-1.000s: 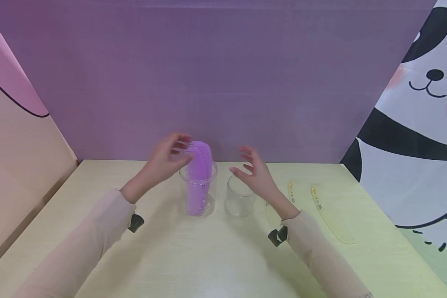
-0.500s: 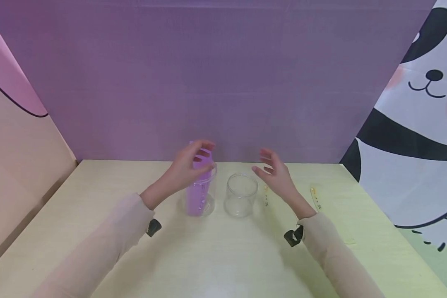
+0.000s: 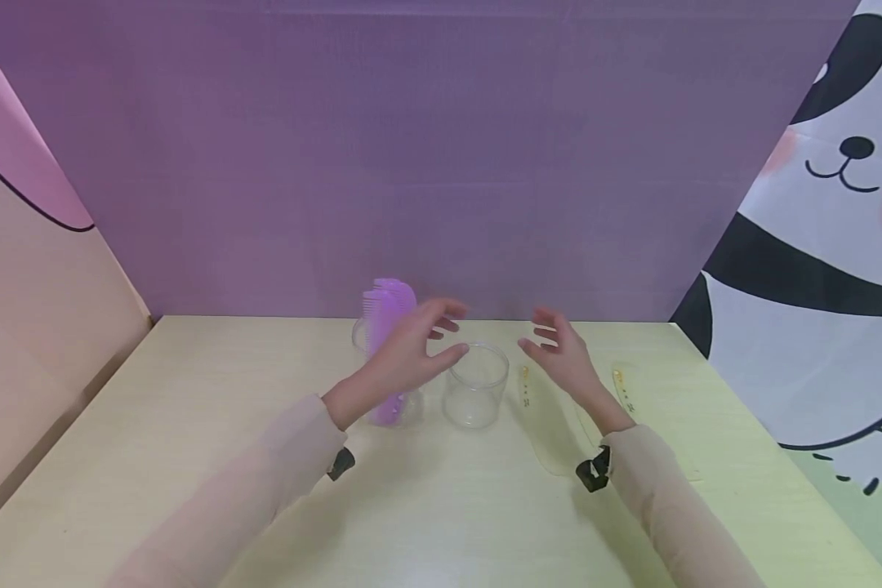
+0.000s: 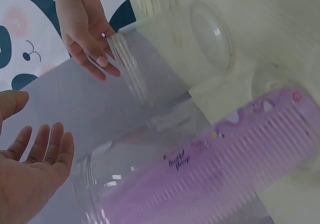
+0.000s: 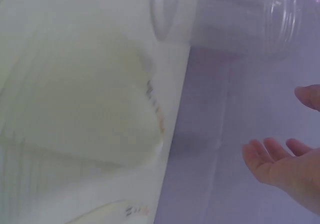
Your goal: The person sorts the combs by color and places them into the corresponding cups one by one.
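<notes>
A purple comb (image 3: 386,302) stands upright in a clear jar (image 3: 363,335) at the back of the table; in the left wrist view the comb (image 4: 235,149) fills that jar (image 4: 150,134). Beside it on the right stands an empty clear jar (image 3: 474,385). My left hand (image 3: 448,331) hovers open in front of the comb jar, fingers spread toward the empty jar's rim, holding nothing. My right hand (image 3: 532,333) hovers open just right of the empty jar, also holding nothing. The two palms face each other across that jar.
Two pale yellow translucent combs (image 3: 547,429) (image 3: 632,400) lie flat on the light wooden table (image 3: 441,506) to the right of the jars. A purple wall panel (image 3: 426,163) closes the back, with slanted printed panels at both sides.
My left hand has left the comb's top and moved right and down toward the empty jar. My right hand has drifted right, uncovering that jar. The comb stays in its jar.
</notes>
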The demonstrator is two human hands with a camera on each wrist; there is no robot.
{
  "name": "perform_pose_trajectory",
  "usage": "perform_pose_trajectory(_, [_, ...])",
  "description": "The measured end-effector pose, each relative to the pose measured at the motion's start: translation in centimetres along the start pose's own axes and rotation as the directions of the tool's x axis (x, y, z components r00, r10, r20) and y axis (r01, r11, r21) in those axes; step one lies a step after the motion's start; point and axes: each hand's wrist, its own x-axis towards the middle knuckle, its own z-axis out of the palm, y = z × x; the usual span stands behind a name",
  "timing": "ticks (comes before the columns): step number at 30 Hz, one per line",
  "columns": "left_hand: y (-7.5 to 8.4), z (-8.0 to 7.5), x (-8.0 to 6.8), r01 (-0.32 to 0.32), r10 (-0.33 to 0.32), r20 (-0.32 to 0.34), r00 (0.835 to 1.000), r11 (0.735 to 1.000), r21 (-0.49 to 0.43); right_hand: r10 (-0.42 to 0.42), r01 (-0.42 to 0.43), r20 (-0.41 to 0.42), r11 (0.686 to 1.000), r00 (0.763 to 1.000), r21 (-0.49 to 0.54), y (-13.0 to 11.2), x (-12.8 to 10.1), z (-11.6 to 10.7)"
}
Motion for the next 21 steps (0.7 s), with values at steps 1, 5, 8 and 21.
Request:
perform_pose_trajectory(1, [0.1, 0.3, 0.0, 0.0, 0.0, 0.004, 1.0, 1.0, 0.002, 0.003, -0.003, -0.001, 1.0, 1.0, -0.004, 0.2, 0.0, -0.1])
perform_pose_trajectory(5, [0.4, 1.5, 0.0, 0.027, -0.027, 0.028, 0.999, 1.0, 0.012, 0.021, -0.021, 0.002, 0.999, 1.0, -0.038, 1.0, -0.2, -0.5])
perform_pose_trajectory(8, [0.2, 2.4, -0.2, 0.051, -0.051, 0.029, 0.998, 0.999, 0.018, 0.03, -0.029, 0.006, 0.997, 1.0, -0.065, 1.6, -0.3, -0.7])
perform_pose_trajectory(21, [-1.5, 5.3, -1.3, 0.099, -0.096, -0.043, 0.995, 0.99, 0.097, 0.121, -0.097, 0.114, 0.976, 0.986, -0.193, 4.0, -0.8, -1.4])
